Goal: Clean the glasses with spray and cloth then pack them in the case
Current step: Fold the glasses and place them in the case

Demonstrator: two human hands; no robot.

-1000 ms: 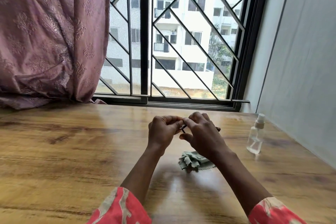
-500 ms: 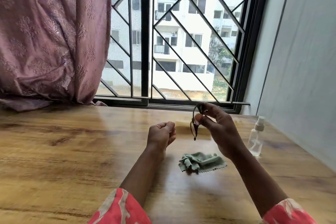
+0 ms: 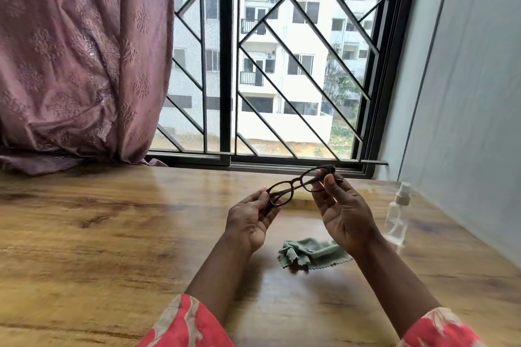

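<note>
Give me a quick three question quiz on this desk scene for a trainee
1. True or false: the crumpled green cleaning cloth lies on the wooden table.
2. Which hand holds the dark-framed glasses? A left only, B right only, C both.
3. Fill in: the clear plastic spray bottle stands to the person's ____.

Key: 1 true. 2 C, the left hand and the right hand each hold one end. 3 right.
</note>
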